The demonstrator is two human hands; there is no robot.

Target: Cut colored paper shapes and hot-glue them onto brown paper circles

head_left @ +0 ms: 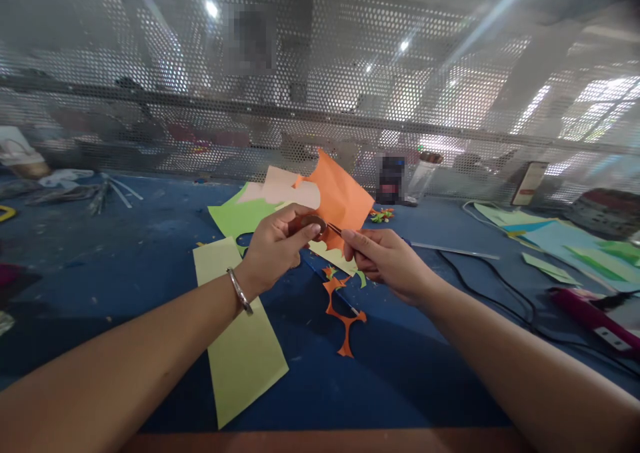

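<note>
My left hand [275,243], with a silver bangle on its wrist, pinches a small dark brown rounded object [309,225] between thumb and fingers. My right hand [377,256] is closed on a thin, dark, pointed tool that looks like tweezers [334,228], its tip at the right edge of the brown object. Behind the hands lie an orange paper sheet [340,186], pale pink paper [287,186] and bright green paper [233,219]. Below them a curling orange paper scrap [345,319] rests on the blue table [410,373]. A pale yellow-green paper strip [245,366] lies under my left forearm.
A perforated metal screen [350,93] stands along the back. To the right are stacked coloured papers [560,236], a magenta power strip [595,319] and black cables [475,299]. Small paper bits [383,215] lie behind my right hand. Thin white strips [117,189] lie back left.
</note>
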